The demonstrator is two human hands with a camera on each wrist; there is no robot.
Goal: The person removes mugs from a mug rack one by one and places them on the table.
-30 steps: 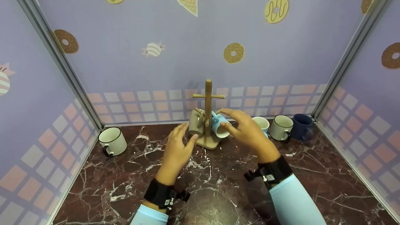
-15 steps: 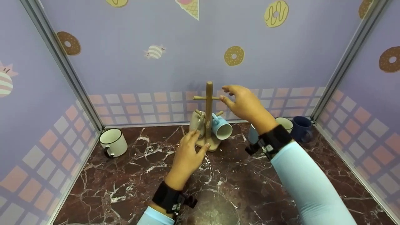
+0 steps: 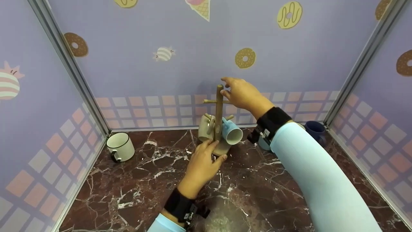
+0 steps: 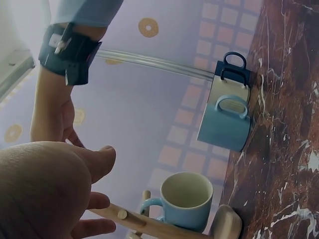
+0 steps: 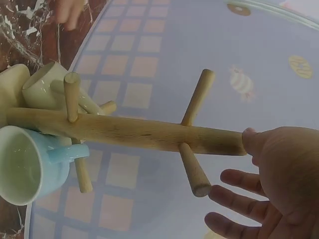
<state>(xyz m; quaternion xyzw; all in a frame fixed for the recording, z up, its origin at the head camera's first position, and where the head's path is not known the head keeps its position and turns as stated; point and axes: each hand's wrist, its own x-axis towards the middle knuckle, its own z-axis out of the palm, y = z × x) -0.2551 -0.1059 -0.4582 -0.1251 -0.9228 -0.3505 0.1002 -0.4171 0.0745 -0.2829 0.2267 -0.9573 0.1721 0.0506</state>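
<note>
A wooden mug stand (image 3: 219,111) with pegs rises from the dark marbled tabletop, its rounded base partly hidden. On its lower pegs hang a beige mug (image 3: 204,128) at the left and a light blue mug (image 3: 229,128) at the right, mouth tilted forward. My right hand (image 3: 243,94) is at the top of the post; in the right wrist view its thumb (image 5: 253,142) meets the post end, the other fingers spread loosely below. Low in front of the stand, my left hand (image 3: 202,164) has loosely extended fingers, the fingertips overlapping the lower post and base.
A white mug with a black rim (image 3: 121,148) stands at the far left. On the right are another light blue mug (image 4: 224,124), a white mug (image 4: 229,92) and a navy mug (image 3: 315,131), partly behind my right arm. Patterned walls (image 3: 145,74) enclose the tabletop.
My right hand has left the hanging light blue mug and risen to the post's top. My left hand has shifted right, from beside the beige mug to the front of the stand's base.
</note>
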